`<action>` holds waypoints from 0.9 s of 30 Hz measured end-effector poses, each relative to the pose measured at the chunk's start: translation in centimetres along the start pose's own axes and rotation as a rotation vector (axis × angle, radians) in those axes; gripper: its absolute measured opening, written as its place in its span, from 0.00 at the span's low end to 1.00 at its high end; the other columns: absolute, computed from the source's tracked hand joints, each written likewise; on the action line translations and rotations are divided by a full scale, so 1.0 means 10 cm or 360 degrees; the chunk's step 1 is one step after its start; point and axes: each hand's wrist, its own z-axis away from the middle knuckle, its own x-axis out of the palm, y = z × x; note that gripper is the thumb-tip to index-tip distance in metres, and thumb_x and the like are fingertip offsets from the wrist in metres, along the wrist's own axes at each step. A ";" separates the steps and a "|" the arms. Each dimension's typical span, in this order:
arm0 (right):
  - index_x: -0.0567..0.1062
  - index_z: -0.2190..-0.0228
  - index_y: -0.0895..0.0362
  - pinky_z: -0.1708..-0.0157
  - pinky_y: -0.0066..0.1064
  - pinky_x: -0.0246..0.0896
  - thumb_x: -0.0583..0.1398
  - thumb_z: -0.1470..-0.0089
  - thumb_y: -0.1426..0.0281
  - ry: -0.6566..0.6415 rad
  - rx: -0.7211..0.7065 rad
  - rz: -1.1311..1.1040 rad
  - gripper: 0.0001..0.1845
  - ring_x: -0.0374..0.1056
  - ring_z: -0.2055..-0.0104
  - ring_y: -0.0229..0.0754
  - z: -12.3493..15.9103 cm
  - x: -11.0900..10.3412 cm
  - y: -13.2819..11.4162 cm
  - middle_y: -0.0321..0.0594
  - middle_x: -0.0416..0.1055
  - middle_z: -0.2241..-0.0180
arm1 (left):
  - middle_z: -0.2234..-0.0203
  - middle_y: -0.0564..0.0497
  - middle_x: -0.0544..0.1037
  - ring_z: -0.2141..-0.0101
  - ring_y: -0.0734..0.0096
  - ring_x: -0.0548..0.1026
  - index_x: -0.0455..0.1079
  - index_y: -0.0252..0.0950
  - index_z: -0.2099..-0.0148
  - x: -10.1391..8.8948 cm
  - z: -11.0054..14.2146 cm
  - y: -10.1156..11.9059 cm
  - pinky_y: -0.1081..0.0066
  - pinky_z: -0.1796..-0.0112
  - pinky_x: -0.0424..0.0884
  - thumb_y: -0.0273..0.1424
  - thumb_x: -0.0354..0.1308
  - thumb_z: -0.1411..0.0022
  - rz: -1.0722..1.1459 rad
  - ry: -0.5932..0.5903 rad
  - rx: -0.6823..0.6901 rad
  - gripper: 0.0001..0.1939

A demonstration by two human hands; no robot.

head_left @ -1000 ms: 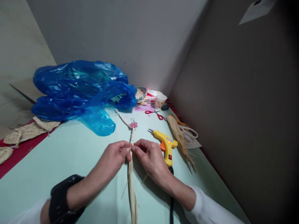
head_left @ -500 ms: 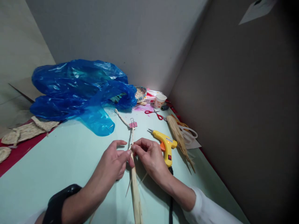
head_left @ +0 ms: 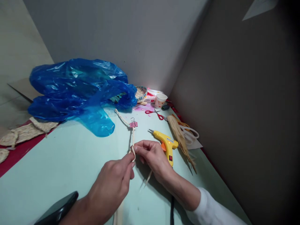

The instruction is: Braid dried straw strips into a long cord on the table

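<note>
A thin pale braided cord [head_left: 133, 137] runs down the table from a pink binder clip [head_left: 133, 124]. Its far end bends away to the upper left beyond the clip. My left hand [head_left: 117, 176] is closed, pinching a pale fibre strand just below the braid; a wider strip shows again under that wrist. Right beside it, my right hand [head_left: 150, 154] pinches the braid's lower end between thumb and fingers. A thin strand end hangs out below the right hand. The exact crossing of the strands is partly hidden by my fingers.
Right of my hands lies a yellow glue gun [head_left: 167, 143], its black cord running toward me. Beyond it are a fibre bundle [head_left: 179, 137], white-handled scissors [head_left: 191, 135], red scissors [head_left: 154, 113] and a paper cup [head_left: 161, 100]. A blue plastic bag [head_left: 77, 90] fills the back left.
My left hand has turned and closed, drawing the wide strand down and to the left. My right hand keeps its pinch at nearly the same spot.
</note>
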 end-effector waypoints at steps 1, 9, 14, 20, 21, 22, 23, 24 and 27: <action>0.75 0.76 0.62 0.81 0.24 0.40 0.60 0.51 0.69 -0.0025 0.0036 -0.0061 0.09 0.49 0.82 0.29 0.00 -0.01 -0.01 0.30 0.59 0.86 | 0.78 0.51 0.76 0.79 0.67 0.71 0.69 0.38 0.58 0.00 -0.01 -0.02 0.68 0.72 0.62 0.32 0.40 0.34 -0.0082 0.0021 0.0049 0.15; 0.72 0.76 0.61 0.79 0.24 0.43 0.61 0.53 0.70 -0.0062 0.0103 -0.0335 0.06 0.50 0.81 0.30 0.03 -0.01 -0.01 0.31 0.62 0.83 | 0.71 0.45 0.79 0.72 0.59 0.75 0.75 0.42 0.59 0.00 0.00 -0.06 0.68 0.71 0.64 0.34 0.55 0.42 0.0091 0.0197 0.0165 0.10; 0.69 0.77 0.60 0.81 0.24 0.38 0.61 0.52 0.67 -0.0060 0.0066 -0.0325 0.09 0.47 0.81 0.29 0.01 0.01 0.03 0.30 0.60 0.82 | 0.75 0.48 0.75 0.72 0.63 0.72 0.74 0.40 0.72 -0.13 -0.07 0.01 0.67 0.68 0.63 0.39 0.54 0.39 -0.0140 0.0243 0.0203 0.13; 0.69 0.77 0.60 0.80 0.24 0.42 0.61 0.52 0.64 -0.0069 0.0026 -0.0335 0.11 0.48 0.82 0.29 0.01 0.00 0.03 0.30 0.60 0.83 | 0.72 0.51 0.74 0.71 0.66 0.72 0.66 0.37 0.58 -0.16 -0.30 -0.01 0.68 0.68 0.65 0.36 0.57 0.44 0.0603 0.0014 -0.0171 0.12; 0.68 0.77 0.59 0.79 0.24 0.45 0.60 0.51 0.64 -0.0092 0.0000 -0.0323 0.12 0.52 0.81 0.30 0.00 -0.01 0.03 0.32 0.63 0.82 | 0.75 0.52 0.73 0.73 0.68 0.71 0.65 0.36 0.58 -0.15 -0.33 -0.02 0.69 0.69 0.65 0.35 0.56 0.43 0.0791 -0.0137 -0.0200 0.11; 0.68 0.77 0.59 0.78 0.25 0.48 0.60 0.50 0.63 -0.0113 -0.0031 -0.0283 0.12 0.55 0.80 0.32 0.00 -0.03 0.04 0.34 0.65 0.81 | 0.78 0.54 0.71 0.76 0.70 0.70 0.64 0.36 0.60 -0.14 -0.35 -0.02 0.71 0.72 0.64 0.35 0.54 0.42 0.0954 -0.0241 -0.0230 0.10; 0.69 0.78 0.59 0.76 0.25 0.49 0.59 0.50 0.63 -0.0120 -0.0064 -0.0210 0.13 0.58 0.78 0.33 -0.01 -0.05 0.04 0.35 0.66 0.80 | 0.80 0.55 0.69 0.80 0.74 0.67 0.63 0.35 0.61 -0.13 -0.37 -0.03 0.73 0.76 0.61 0.35 0.54 0.42 0.1086 -0.0286 -0.0274 0.09; 0.70 0.78 0.59 0.76 0.25 0.49 0.59 0.49 0.63 -0.0103 -0.0096 -0.0103 0.14 0.58 0.77 0.34 -0.01 -0.07 0.03 0.35 0.66 0.80 | 0.81 0.57 0.68 0.83 0.78 0.63 0.62 0.35 0.62 -0.12 -0.39 -0.03 0.75 0.79 0.57 0.35 0.54 0.43 0.1189 -0.0289 -0.0331 0.09; 0.71 0.79 0.60 0.76 0.25 0.46 0.58 0.47 0.65 -0.0008 -0.0178 0.0319 0.14 0.55 0.77 0.33 -0.03 -0.13 0.01 0.34 0.66 0.80 | 0.81 0.59 0.65 0.86 0.85 0.49 0.63 0.35 0.64 -0.13 -0.42 -0.03 0.77 0.83 0.42 0.36 0.55 0.45 0.1315 -0.0261 -0.0487 0.10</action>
